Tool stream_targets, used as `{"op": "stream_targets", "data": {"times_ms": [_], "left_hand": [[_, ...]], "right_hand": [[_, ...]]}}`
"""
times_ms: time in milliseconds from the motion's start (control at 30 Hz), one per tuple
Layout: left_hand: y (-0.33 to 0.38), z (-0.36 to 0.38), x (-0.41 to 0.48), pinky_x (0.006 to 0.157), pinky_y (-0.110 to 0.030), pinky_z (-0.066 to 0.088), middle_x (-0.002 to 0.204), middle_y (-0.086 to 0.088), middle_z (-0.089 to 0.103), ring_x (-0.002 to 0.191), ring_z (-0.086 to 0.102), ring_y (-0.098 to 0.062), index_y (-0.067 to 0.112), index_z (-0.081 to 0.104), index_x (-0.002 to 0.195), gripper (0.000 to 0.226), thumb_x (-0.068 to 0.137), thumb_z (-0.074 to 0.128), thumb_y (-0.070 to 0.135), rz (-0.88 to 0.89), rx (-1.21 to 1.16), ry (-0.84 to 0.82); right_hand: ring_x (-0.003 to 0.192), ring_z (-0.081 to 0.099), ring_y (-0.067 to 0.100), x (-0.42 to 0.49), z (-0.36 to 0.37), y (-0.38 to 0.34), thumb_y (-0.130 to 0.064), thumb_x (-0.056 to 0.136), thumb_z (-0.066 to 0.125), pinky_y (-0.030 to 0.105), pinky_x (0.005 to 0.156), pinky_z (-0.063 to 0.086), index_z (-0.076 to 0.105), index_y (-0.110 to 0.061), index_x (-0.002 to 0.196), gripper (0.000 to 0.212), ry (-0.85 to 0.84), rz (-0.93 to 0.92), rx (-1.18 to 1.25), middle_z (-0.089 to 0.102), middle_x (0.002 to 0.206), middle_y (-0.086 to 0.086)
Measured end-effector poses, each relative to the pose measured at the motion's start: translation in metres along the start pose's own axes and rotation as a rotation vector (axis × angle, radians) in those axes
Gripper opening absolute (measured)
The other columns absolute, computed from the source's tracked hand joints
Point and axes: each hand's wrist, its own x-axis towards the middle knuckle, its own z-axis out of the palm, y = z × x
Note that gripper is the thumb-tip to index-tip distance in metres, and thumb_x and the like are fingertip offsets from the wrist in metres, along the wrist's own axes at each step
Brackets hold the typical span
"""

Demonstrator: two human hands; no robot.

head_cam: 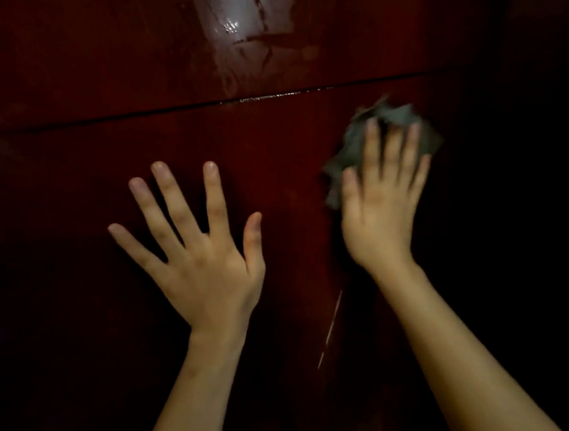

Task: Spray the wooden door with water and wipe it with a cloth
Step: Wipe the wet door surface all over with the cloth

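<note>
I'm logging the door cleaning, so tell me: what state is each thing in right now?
wooden door: dark red, wet and glossy near the top centre.
cloth: grey-green, crumpled, blurred, pinned against the door.
left hand: fingers straight and spread, laid against the door, holding nothing.
right hand: straight fingers pressing the cloth to the door.

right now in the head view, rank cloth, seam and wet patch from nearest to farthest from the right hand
1. cloth: pressed to the door under the right hand, touching its fingers.
2. seam: runs across the door just above the cloth.
3. wet patch: at the top, up and to the left.
</note>
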Motion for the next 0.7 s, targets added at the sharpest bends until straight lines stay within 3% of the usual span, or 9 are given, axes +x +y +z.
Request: {"op": "stream_targets", "data": {"times_ms": [100, 167, 367, 500, 633, 700], "left_hand": [[0.001, 0.001, 0.000, 0.123, -0.075, 0.006, 0.174, -0.021, -0.001, 0.160, -0.001, -0.045, 0.027, 0.000, 0.169, 0.074, 0.109, 0.023, 0.063, -0.011, 0.033, -0.011], [0.003, 0.001, 0.001, 0.123, -0.074, 0.006, 0.173, -0.021, 0.001, 0.160, 0.002, -0.045, 0.027, 0.002, 0.169, 0.075, 0.108, 0.025, 0.065, -0.025, 0.040, -0.008], [0.008, 0.001, 0.002, 0.124, -0.074, 0.008, 0.172, -0.024, 0.008, 0.159, 0.009, -0.048, 0.025, 0.007, 0.168, 0.078, 0.107, 0.026, 0.068, -0.065, 0.067, 0.007], [0.010, 0.001, 0.004, 0.123, -0.074, 0.009, 0.172, -0.026, 0.012, 0.159, 0.012, -0.049, 0.024, 0.010, 0.168, 0.075, 0.108, 0.025, 0.067, -0.067, 0.065, 0.027], [0.011, 0.003, 0.001, 0.123, -0.074, 0.010, 0.170, -0.028, 0.017, 0.158, 0.016, -0.051, 0.021, 0.021, 0.167, 0.072, 0.109, 0.027, 0.062, -0.048, 0.050, 0.070], [0.011, 0.002, 0.003, 0.122, -0.075, 0.012, 0.169, -0.029, 0.019, 0.157, 0.018, -0.051, 0.020, 0.022, 0.167, 0.071, 0.109, 0.026, 0.061, -0.047, 0.044, 0.081]], "right_hand": [[0.159, -0.002, 0.033, -0.049, 0.005, -0.006, -0.048, 0.108, 0.032, 0.060, 0.127, 0.002, 0.011, -0.028, 0.162, 0.061, -0.132, -0.372, -0.004, 0.015, 0.171, 0.010], [0.160, -0.004, 0.029, -0.055, 0.008, 0.014, -0.050, 0.108, 0.033, 0.057, 0.127, 0.000, 0.012, -0.030, 0.162, 0.061, -0.132, -0.422, -0.010, 0.011, 0.170, 0.007], [0.159, -0.004, 0.034, -0.060, 0.014, 0.079, -0.049, 0.109, 0.018, 0.063, 0.126, 0.003, 0.006, -0.022, 0.165, 0.063, -0.060, 0.162, 0.120, 0.007, 0.171, 0.017], [0.157, 0.004, 0.042, -0.091, 0.028, 0.044, -0.049, 0.109, 0.018, 0.067, 0.123, 0.009, 0.011, -0.014, 0.163, 0.065, -0.036, 0.238, 0.102, 0.013, 0.169, 0.024], [0.159, -0.010, 0.033, -0.175, 0.037, -0.025, -0.049, 0.100, 0.041, 0.058, 0.126, -0.005, 0.030, -0.024, 0.155, 0.061, -0.230, -0.120, 0.083, 0.023, 0.159, 0.015], [0.160, -0.005, 0.026, -0.218, 0.041, -0.043, -0.051, 0.100, 0.046, 0.054, 0.127, -0.005, 0.041, -0.032, 0.145, 0.049, -0.294, -0.298, 0.099, 0.032, 0.156, 0.006]]}}
